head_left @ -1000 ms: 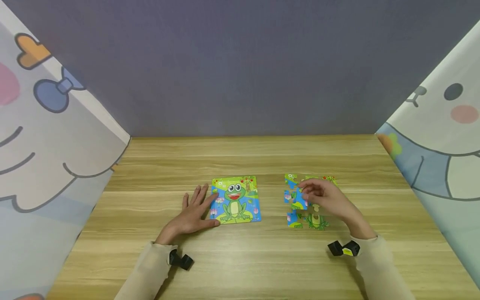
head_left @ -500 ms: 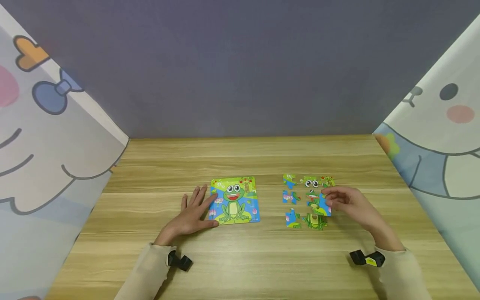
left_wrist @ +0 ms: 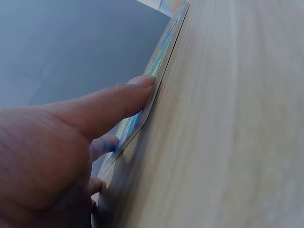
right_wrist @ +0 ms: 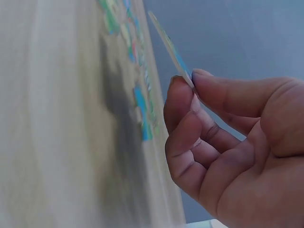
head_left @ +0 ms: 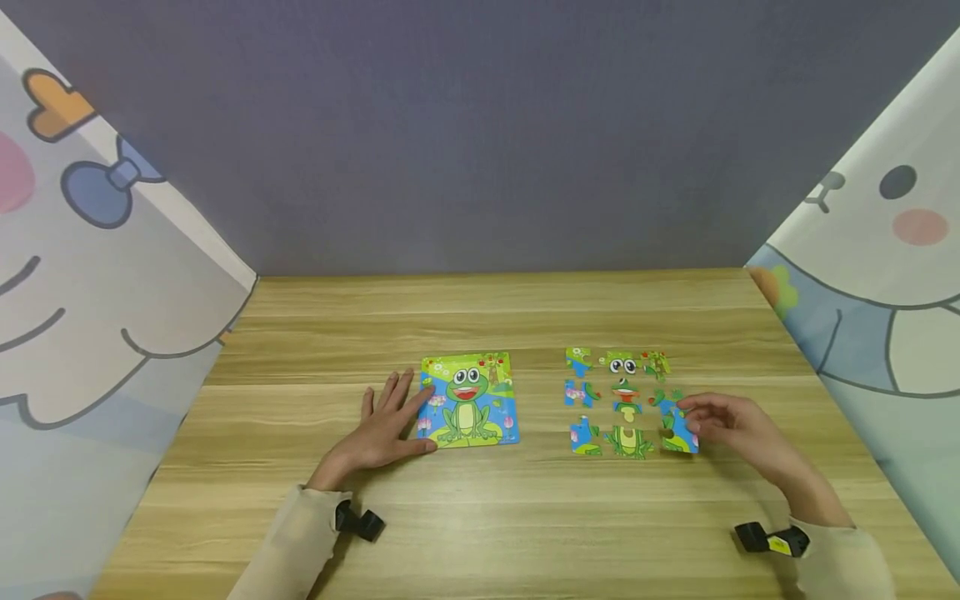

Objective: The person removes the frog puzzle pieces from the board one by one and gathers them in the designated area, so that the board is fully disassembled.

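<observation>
My left hand [head_left: 378, 433] lies with spread fingers at the left edge of a square frog picture board [head_left: 472, 408]. In the left wrist view its thumb [left_wrist: 137, 92] presses on the rim of that thin board. My right hand [head_left: 738, 429] pinches a blue and green puzzle piece [head_left: 678, 432] at its right side. The right wrist view has this piece [right_wrist: 171, 50] tilted and raised above the table, between thumb and fingertips. Left of it lie loose frog pieces, among them an eyes piece [head_left: 622, 364], a mouth piece [head_left: 627, 398] and a feet piece [head_left: 628, 442].
Other pieces form a left column, such as a lily piece [head_left: 581, 393] and a corner piece [head_left: 585, 437]. A tree piece [head_left: 657, 363] lies at the upper right. The wooden table [head_left: 480, 525] meets a grey panel [head_left: 495, 167] at the back, with cartoon-printed sides.
My right hand has carried the pinched piece to the right and towards me, from over the left column past the middle pieces, uncovering them. The left hand has kept its place on the board.
</observation>
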A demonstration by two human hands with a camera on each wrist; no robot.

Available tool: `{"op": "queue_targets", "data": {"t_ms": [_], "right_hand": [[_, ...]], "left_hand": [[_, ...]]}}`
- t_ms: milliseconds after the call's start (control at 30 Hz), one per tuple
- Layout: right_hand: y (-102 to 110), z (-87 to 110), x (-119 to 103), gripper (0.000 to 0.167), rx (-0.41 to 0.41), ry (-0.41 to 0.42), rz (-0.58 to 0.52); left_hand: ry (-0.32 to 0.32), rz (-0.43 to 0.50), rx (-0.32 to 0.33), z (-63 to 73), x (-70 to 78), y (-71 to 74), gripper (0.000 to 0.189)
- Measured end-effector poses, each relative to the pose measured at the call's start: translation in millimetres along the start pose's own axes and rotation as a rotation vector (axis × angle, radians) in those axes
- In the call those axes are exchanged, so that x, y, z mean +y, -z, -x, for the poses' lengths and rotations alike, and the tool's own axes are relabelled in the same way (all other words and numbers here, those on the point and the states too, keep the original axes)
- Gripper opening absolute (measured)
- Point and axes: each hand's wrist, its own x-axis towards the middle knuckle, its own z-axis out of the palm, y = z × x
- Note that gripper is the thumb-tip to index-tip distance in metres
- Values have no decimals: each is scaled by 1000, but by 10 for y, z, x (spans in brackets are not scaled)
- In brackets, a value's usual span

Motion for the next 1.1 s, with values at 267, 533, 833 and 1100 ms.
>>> {"op": "queue_targets", "data": {"t_ms": [267,533,833,1100], "right_hand": [[10,85,66,26,-83,-91,4],[-74,77,81,25,-47,-99,133],[-163,62,-32,20,46,-116,417],[-205,54,-96,19,60,-153,527]], "left_hand": [[5,0,-1,9,-6,-1,87],[2,14,-10,15,10,8,87],[6,8,-12,13,29,10,86],[3,8,-19,18,14,10,85]]}}
